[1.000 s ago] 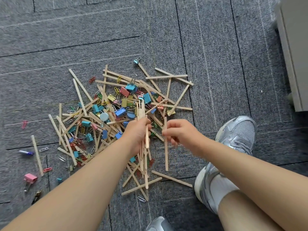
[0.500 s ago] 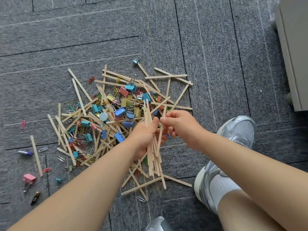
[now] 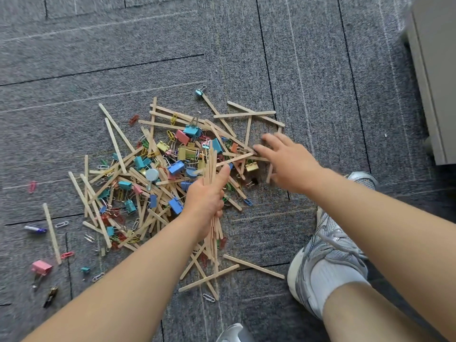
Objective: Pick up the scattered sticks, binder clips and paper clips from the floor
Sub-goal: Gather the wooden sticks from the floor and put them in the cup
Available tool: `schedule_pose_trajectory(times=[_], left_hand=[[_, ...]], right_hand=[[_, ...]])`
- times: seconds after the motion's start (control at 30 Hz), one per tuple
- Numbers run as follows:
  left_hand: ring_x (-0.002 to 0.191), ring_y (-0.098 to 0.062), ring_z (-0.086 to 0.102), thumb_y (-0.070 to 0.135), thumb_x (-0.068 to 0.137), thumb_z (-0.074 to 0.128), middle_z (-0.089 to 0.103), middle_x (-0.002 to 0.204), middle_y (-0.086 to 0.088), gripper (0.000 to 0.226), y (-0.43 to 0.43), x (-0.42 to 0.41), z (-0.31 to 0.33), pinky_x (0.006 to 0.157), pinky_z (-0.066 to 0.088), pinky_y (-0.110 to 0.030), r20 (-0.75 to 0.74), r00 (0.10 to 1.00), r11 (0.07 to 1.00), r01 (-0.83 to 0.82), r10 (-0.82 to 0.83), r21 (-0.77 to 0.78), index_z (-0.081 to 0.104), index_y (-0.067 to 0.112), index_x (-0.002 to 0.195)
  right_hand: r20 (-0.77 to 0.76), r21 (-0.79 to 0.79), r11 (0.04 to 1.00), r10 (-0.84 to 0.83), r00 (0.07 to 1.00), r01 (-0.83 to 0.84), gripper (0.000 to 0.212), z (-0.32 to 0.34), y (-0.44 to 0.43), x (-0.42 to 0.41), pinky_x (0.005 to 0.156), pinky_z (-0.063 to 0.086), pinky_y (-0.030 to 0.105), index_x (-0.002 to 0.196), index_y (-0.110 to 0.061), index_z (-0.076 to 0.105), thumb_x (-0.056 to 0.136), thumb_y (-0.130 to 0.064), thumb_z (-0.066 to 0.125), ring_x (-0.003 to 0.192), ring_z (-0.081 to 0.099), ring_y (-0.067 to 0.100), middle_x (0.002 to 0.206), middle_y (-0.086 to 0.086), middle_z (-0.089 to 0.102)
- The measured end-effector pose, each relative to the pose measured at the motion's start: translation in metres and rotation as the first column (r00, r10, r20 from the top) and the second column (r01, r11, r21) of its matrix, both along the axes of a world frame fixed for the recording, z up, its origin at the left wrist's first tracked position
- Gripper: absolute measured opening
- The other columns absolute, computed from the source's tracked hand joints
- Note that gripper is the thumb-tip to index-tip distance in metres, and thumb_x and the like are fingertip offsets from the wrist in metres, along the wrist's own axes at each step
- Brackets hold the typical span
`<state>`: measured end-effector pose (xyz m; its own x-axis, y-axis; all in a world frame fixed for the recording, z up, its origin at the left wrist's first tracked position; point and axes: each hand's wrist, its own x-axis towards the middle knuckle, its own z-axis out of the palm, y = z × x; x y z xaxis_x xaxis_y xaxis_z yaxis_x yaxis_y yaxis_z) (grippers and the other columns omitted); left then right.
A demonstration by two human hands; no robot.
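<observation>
A heap of wooden sticks, coloured binder clips and paper clips lies on the grey carpet. My left hand grips an upright bundle of sticks over the middle of the heap. My right hand is stretched out with spread fingers over the sticks at the heap's right edge, blurred by motion; its fingertips are at a stick there. It holds nothing that I can see.
A pink binder clip, a lone stick and a small blue-capped item lie at the left. My silver shoe stands at the right. A grey cabinet fills the top right corner.
My right hand has let go of the stick it passed to the bundle and has reached out to the right side of the heap. My left hand keeps the bundle, now held more upright.
</observation>
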<state>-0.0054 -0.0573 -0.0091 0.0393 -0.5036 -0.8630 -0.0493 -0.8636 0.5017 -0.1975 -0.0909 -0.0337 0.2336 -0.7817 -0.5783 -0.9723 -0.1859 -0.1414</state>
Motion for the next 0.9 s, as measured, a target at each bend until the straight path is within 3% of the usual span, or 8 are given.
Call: schedule_pose_trajectory(times=[0.1,0.2,0.3,0.4,0.53,0.67,0.8,0.9], left_hand=[[0.044,-0.008,0.028,0.048,0.087,0.06,0.035,0.056,0.006,0.036,-0.003,0.001,0.0,0.041,0.027,-0.021,-0.001,1.0,0.998,-0.02,0.02,0.051,0.054,0.015,0.101],[0.041,-0.007,0.029,0.042,0.093,0.054,0.033,0.048,0.009,0.029,-0.005,0.001,-0.002,0.038,0.029,-0.019,-0.074,0.994,0.995,-0.069,0.074,0.074,0.053,0.013,0.092],[0.045,-0.008,0.038,0.041,0.096,0.048,0.041,0.057,0.004,0.033,-0.005,-0.001,-0.002,0.04,0.037,-0.019,-0.076,0.99,0.992,-0.116,0.12,0.052,0.059,0.01,0.096],[0.047,-0.006,0.038,0.042,0.094,0.05,0.048,0.073,0.001,0.038,-0.004,-0.003,-0.001,0.04,0.035,-0.018,-0.049,0.991,0.992,-0.12,0.121,0.032,0.06,0.008,0.107],[0.044,-0.005,0.033,0.047,0.081,0.063,0.052,0.077,0.0,0.053,-0.007,-0.007,0.0,0.038,0.03,-0.017,-0.05,0.992,0.994,-0.113,0.113,0.007,0.055,0.004,0.111],[0.038,-0.003,0.029,0.057,0.056,0.071,0.049,0.067,0.0,0.079,-0.008,-0.011,0.002,0.038,0.028,-0.016,-0.089,0.991,0.994,-0.106,0.103,-0.033,0.054,0.001,0.11],[0.037,-0.004,0.031,0.024,0.077,0.076,0.048,0.063,-0.001,0.03,-0.014,-0.007,0.002,0.036,0.028,-0.017,-0.121,0.972,0.977,-0.21,0.202,-0.05,0.051,0.011,0.09],[0.037,-0.004,0.035,0.014,0.083,0.072,0.051,0.064,-0.004,0.033,-0.014,-0.001,-0.002,0.034,0.03,-0.017,-0.075,0.972,0.971,-0.229,0.224,-0.066,0.049,0.002,0.104]], right_hand=[[-0.018,-0.11,0.994,0.002,1.0,-0.004,0.031,-0.002,0.013,0.002,0.094,0.042,0.036,0.121,-0.016,0.047,0.092,-0.025,0.056,0.111,0.049,0.022,0.122,0.006,0.052],[0.017,-0.072,0.997,-0.02,1.0,0.021,0.018,-0.006,0.021,0.003,0.083,0.043,0.035,0.113,-0.012,0.047,0.095,-0.014,0.048,0.101,0.053,0.024,0.111,0.005,0.055],[0.126,-0.008,0.98,-0.198,0.972,0.201,0.009,-0.005,0.022,0.0,0.071,0.042,0.033,0.102,-0.013,0.049,0.096,-0.011,0.043,0.086,0.048,0.02,0.101,0.003,0.053],[0.255,0.129,0.881,-0.472,0.844,0.454,0.015,-0.002,0.022,-0.006,0.057,0.036,0.031,0.084,-0.016,0.045,0.097,-0.007,0.042,0.07,0.045,0.018,0.085,0.002,0.05],[0.386,0.264,0.743,-0.666,0.638,0.615,0.014,0.005,0.025,-0.003,0.052,0.037,0.033,0.089,-0.013,0.044,0.101,-0.017,0.037,0.064,0.041,0.018,0.08,0.005,0.051],[0.443,0.402,0.744,-0.669,0.597,0.534,0.014,0.016,0.029,0.031,0.049,0.036,0.023,0.089,-0.013,0.046,0.101,-0.016,0.039,0.061,0.041,0.012,0.081,0.003,0.052],[0.488,0.401,0.799,-0.6,0.634,0.448,0.016,0.024,0.033,0.058,0.052,0.032,0.026,0.084,-0.016,0.043,0.1,-0.016,0.041,0.062,0.04,0.014,0.073,-0.001,0.049],[0.496,0.475,0.773,-0.63,0.598,0.421,0.011,0.026,0.035,0.066,0.056,0.037,0.029,0.091,-0.011,0.047,0.099,-0.017,0.044,0.063,0.043,0.016,0.075,0.003,0.052]])
